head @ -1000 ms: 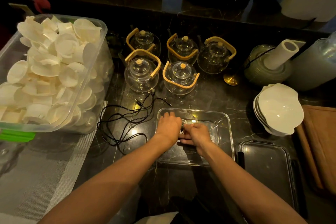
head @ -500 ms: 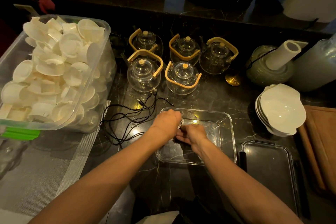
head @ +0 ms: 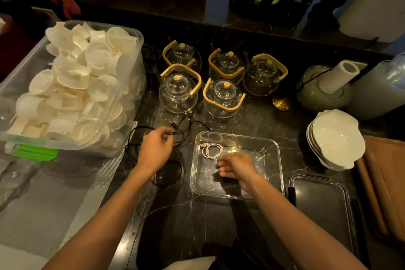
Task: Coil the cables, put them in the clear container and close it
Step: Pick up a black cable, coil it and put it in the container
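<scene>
A coiled white cable (head: 210,150) lies in the far left corner of the clear container (head: 271,155) on the dark marble counter. My right hand (head: 237,166) hovers inside the container just right of the coil, fingers loosely apart, holding nothing. My left hand (head: 156,149) is over the tangled black cables (head: 182,126) left of the container, and its fingertips pinch one black strand. The container's clear lid (head: 322,206) lies flat to the right.
Several glass teapots (head: 178,94) with wooden handles stand just behind the cables. A big plastic bin (head: 122,103) full of white cups fills the left. Stacked white bowls (head: 335,138), a paper roll (head: 338,75) and wooden boards (head: 388,180) sit at the right.
Both hands were together in the container setting down the white coil. My left hand has since moved left out to the black cables; my right hand has drawn back off the coil.
</scene>
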Demonstrator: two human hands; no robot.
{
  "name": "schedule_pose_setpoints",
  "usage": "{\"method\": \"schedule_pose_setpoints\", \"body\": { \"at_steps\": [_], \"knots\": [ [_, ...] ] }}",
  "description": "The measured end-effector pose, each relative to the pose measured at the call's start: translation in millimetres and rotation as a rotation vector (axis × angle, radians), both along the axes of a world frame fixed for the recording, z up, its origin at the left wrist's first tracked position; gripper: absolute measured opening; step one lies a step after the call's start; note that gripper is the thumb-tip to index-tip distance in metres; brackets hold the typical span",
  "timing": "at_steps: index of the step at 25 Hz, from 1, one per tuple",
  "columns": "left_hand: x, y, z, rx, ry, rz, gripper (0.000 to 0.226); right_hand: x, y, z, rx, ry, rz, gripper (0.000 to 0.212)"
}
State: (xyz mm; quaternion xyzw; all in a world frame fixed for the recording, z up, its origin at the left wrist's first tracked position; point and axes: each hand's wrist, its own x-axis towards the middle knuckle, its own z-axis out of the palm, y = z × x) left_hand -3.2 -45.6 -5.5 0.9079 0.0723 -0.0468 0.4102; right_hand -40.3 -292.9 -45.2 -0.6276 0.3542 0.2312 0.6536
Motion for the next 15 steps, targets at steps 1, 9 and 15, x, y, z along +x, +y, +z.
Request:
{"method": "schedule_pose_setpoints", "body": {
  "at_steps": [1,9,15],
  "knots": [
    [-3,9,-7,0.027,0.026,0.010,0.027,0,-2,6,-0.053,-0.032,0.050,0.014],
    [-34,32,-42,0.196,0.212,-0.072,0.050,10,25,54,-0.397,-0.482,0.381,0.016],
    [-53,42,-44,0.253,0.176,-0.093,0.019,24,94,60,-0.716,-0.662,0.804,0.011]
  ]
}}
